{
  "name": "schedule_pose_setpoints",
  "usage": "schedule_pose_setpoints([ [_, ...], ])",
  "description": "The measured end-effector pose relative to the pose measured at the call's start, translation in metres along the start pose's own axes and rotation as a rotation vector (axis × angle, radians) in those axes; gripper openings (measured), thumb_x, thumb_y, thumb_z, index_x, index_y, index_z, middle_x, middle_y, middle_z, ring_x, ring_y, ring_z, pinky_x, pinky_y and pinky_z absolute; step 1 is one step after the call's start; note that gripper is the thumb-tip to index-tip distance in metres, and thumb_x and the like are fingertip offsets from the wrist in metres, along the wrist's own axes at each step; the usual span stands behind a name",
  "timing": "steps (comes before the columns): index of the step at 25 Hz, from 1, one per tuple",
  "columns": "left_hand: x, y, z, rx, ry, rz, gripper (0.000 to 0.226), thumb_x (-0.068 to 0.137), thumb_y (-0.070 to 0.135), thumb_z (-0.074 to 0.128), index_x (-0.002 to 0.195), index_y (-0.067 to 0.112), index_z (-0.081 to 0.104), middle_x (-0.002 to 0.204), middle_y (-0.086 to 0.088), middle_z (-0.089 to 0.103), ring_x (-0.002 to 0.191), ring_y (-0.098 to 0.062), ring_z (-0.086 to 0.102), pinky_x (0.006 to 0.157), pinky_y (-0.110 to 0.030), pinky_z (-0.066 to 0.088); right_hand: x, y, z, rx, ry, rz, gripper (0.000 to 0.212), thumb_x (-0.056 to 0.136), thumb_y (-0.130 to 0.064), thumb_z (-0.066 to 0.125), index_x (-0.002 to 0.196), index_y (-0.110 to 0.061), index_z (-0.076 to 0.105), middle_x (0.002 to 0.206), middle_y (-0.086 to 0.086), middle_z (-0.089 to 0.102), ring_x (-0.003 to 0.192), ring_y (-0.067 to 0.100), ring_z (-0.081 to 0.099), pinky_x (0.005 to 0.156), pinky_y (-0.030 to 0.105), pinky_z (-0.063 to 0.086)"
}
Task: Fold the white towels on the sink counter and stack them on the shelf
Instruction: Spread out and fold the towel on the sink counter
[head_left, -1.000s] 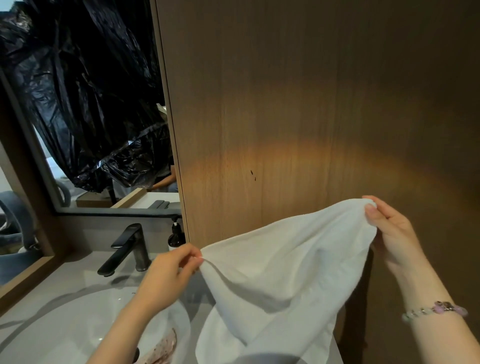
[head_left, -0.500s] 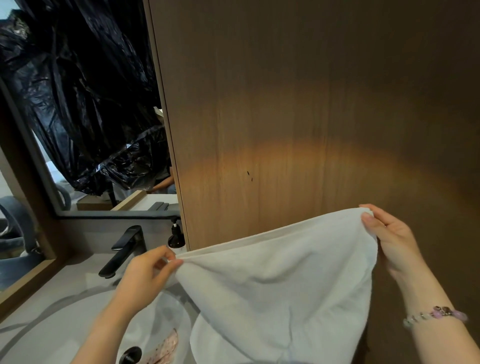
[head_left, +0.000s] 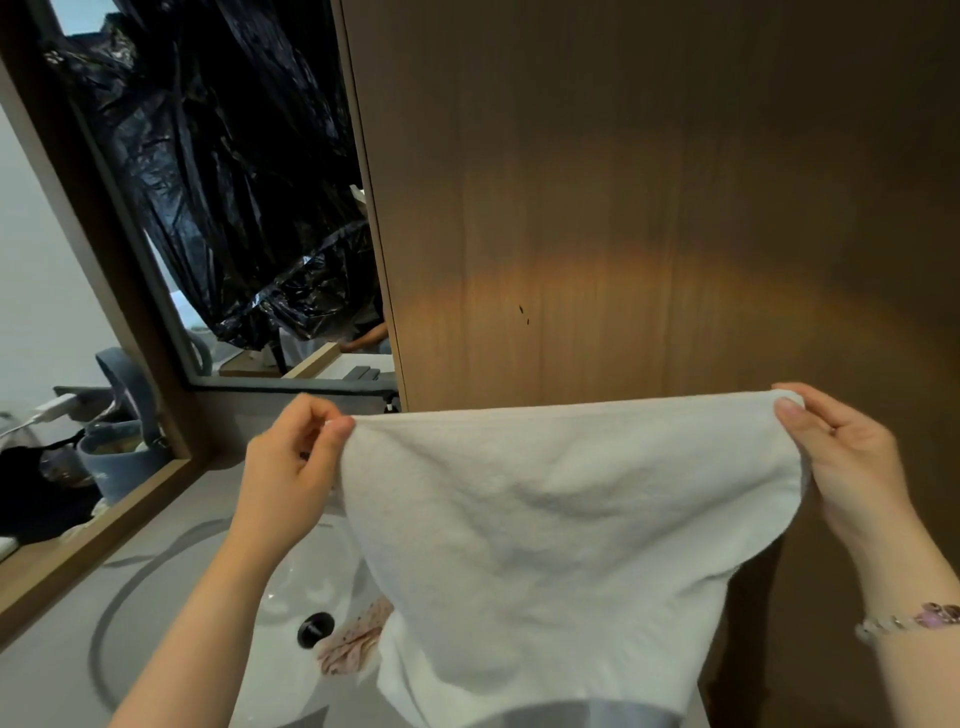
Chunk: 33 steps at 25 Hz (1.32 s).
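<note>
Opening-out step: left hand (head_left: 291, 467) and right hand (head_left: 852, 457) each pinch a top corner of the white towel (head_left: 545, 519), stretched above the sink (head_left: 291, 587) (shelf unseen); next, bring corners together evenly.

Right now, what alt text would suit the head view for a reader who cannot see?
A left hand and a right hand each pinch a top corner of a white towel, held spread before a wooden panel. Below is a white sink with a black drain.
</note>
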<state>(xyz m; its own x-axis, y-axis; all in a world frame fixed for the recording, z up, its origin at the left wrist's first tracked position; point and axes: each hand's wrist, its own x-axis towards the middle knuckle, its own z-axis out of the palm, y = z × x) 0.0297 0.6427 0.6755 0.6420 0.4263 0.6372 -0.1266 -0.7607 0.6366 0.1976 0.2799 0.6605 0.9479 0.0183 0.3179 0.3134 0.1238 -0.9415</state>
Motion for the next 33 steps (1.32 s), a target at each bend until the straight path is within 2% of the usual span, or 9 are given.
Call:
schedule_pose_setpoints([
  [2, -0.009, 0.011, -0.012, 0.007, 0.010, -0.018, 0.019, 0.091, 0.013, 0.053, 0.077, 0.025, 0.050, 0.072, 0.001, 0.056, 0.066, -0.020, 0.055, 0.062, -0.034, 0.046, -0.017, -0.010, -0.002, 0.015, 0.016, -0.025, 0.080, 0.022, -0.078, 0.075, 0.088, -0.034, 0.070, 0.082, -0.019, 0.072, 0.078, -0.006, 0.066, 0.061, 0.008, 0.050],
  [5, -0.029, 0.023, -0.035, -0.036, 0.031, -0.032, 0.022, 0.091, 0.013, 0.054, 0.076, 0.029, 0.048, 0.075, 0.004, 0.054, 0.064, -0.007, 0.051, 0.062, -0.022, 0.041, -0.049, -0.027, -0.004, 0.017, 0.038, -0.082, 0.084, 0.023, -0.078, 0.076, 0.093, -0.031, 0.068, 0.080, -0.019, 0.072, 0.076, -0.004, 0.067, 0.063, 0.008, 0.050],
  [10, -0.080, 0.030, -0.068, -0.088, 0.006, -0.071, 0.022, 0.091, 0.013, 0.054, 0.077, 0.028, 0.047, 0.077, 0.006, 0.053, 0.064, 0.008, 0.050, 0.061, -0.019, 0.038, -0.125, -0.046, -0.017, 0.022, 0.098, -0.096, 0.074, 0.033, -0.069, 0.078, 0.095, -0.029, 0.068, 0.084, -0.016, 0.073, 0.081, -0.001, 0.068, 0.065, 0.011, 0.052],
  [15, -0.127, 0.041, -0.115, -0.106, -0.013, -0.052, 0.021, 0.090, 0.014, 0.055, 0.076, 0.027, 0.048, 0.072, 0.003, 0.053, 0.060, 0.003, 0.050, 0.055, -0.010, 0.040, -0.193, -0.070, -0.024, 0.023, 0.133, -0.035, 0.054, 0.047, -0.050, 0.073, 0.096, -0.028, 0.068, 0.089, -0.014, 0.073, 0.087, 0.001, 0.068, 0.067, 0.012, 0.052],
  [18, -0.135, 0.037, -0.126, -0.074, -0.113, -0.096, 0.014, 0.091, 0.019, 0.056, 0.078, 0.022, 0.051, 0.070, -0.006, 0.056, 0.060, -0.013, 0.052, 0.057, -0.026, 0.042, -0.213, -0.068, -0.026, 0.019, 0.125, 0.038, 0.052, 0.052, -0.048, 0.074, 0.100, -0.028, 0.068, 0.107, -0.007, 0.068, 0.097, 0.006, 0.065, 0.072, 0.016, 0.055],
  [22, -0.135, 0.005, -0.107, 0.012, -0.331, -0.245, 0.011, 0.091, 0.021, 0.057, 0.082, 0.016, 0.055, 0.071, -0.010, 0.058, 0.064, -0.021, 0.053, 0.058, -0.028, 0.041, -0.204, -0.029, -0.027, -0.030, 0.147, 0.227, 0.036, 0.086, -0.018, 0.065, 0.122, -0.011, 0.061, 0.119, 0.007, 0.063, 0.104, 0.018, 0.061, 0.079, 0.025, 0.048],
  [26, -0.128, -0.036, -0.067, 0.008, -0.463, -0.393, 0.008, 0.091, 0.020, 0.058, 0.096, 0.015, 0.056, 0.070, -0.010, 0.056, 0.066, -0.020, 0.054, 0.060, -0.026, 0.042, -0.184, 0.026, -0.021, -0.060, 0.150, 0.336, 0.032, 0.087, -0.012, 0.064, 0.118, -0.005, 0.062, 0.114, 0.011, 0.064, 0.102, 0.022, 0.059, 0.084, 0.030, 0.043],
  [30, -0.098, -0.075, -0.015, 0.036, -0.510, -0.488, 0.014, 0.090, 0.023, 0.060, 0.102, 0.019, 0.055, 0.064, -0.008, 0.058, 0.070, -0.025, 0.060, 0.070, -0.031, 0.046, -0.139, 0.086, -0.016, -0.069, 0.139, 0.428, 0.018, 0.086, -0.014, 0.066, 0.104, -0.015, 0.068, 0.110, 0.009, 0.067, 0.107, 0.025, 0.060, 0.095, 0.035, 0.045],
  [33, -0.082, -0.103, 0.028, 0.045, -0.516, -0.576, 0.019, 0.090, 0.021, 0.060, 0.106, 0.013, 0.054, 0.060, -0.005, 0.055, 0.066, -0.024, 0.057, 0.067, -0.030, 0.044, -0.101, 0.126, -0.010, -0.045, 0.141, 0.497, 0.015, 0.086, -0.011, 0.066, 0.101, -0.016, 0.067, 0.104, 0.010, 0.068, 0.092, 0.021, 0.064, 0.079, 0.026, 0.051],
])
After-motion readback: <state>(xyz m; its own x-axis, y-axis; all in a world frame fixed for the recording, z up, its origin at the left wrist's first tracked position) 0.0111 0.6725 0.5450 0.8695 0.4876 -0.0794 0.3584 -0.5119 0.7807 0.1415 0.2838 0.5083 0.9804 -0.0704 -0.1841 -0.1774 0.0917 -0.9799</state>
